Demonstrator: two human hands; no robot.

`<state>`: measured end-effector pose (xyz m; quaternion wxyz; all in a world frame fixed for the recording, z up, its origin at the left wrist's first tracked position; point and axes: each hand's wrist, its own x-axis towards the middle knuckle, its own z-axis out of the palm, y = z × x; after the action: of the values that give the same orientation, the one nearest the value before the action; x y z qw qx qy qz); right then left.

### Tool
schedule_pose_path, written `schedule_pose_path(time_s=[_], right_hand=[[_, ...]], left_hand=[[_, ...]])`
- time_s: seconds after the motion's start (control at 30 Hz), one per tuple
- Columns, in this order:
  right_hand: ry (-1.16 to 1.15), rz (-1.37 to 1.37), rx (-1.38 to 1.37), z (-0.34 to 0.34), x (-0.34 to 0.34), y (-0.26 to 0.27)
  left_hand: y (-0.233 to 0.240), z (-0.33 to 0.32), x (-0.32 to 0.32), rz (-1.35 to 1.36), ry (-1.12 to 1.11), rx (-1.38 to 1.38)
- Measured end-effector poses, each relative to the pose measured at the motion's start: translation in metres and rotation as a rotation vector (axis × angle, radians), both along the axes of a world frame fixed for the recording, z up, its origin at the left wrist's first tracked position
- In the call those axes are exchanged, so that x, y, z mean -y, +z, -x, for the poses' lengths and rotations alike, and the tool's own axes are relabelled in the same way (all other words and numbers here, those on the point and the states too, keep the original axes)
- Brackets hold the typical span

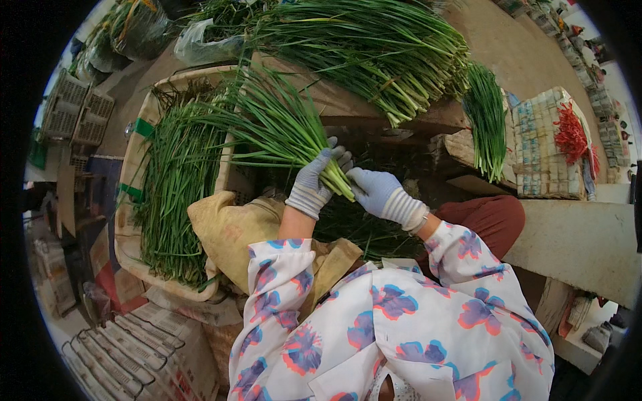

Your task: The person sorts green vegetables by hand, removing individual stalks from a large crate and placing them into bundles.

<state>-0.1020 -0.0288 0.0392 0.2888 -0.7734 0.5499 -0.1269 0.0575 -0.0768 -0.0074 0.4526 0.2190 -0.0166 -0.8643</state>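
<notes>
My left hand (pixel 321 175), in a pale blue knitted glove with a striped cuff, is closed around a bunch of green chives (pixel 286 123). The leaves fan out to the upper left, and the pale stalk ends point down to the right. At those ends, my gloved right hand (pixel 378 193) has its thumb and forefinger against the stalks. Its other fingers are curled, and I cannot tell whether it pinches anything. Beyond both hands, a large pile of chives (pixel 361 55) lies on a brown board (pixel 301 85), its stalk ends towards the right.
To the left stands a cream plastic tub (pixel 125 220) filled with loose greens (pixel 175 200). At right are a smaller chive bundle (pixel 486 120), a taped block (pixel 539 145) with red ties (pixel 572 133), and a pale bench (pixel 577 240). Crates (pixel 65 110) stand far left; folded cartons (pixel 135 351) lower left.
</notes>
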Motion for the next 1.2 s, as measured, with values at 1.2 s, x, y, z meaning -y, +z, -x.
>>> schedule_pose_path(time_s=[1.2], right_hand=[[-0.452,-0.341,0.989,-0.013,0.033,-0.026]], left_hand=[[-0.022,-0.008,-0.039,-0.093,-0.096,0.452]])
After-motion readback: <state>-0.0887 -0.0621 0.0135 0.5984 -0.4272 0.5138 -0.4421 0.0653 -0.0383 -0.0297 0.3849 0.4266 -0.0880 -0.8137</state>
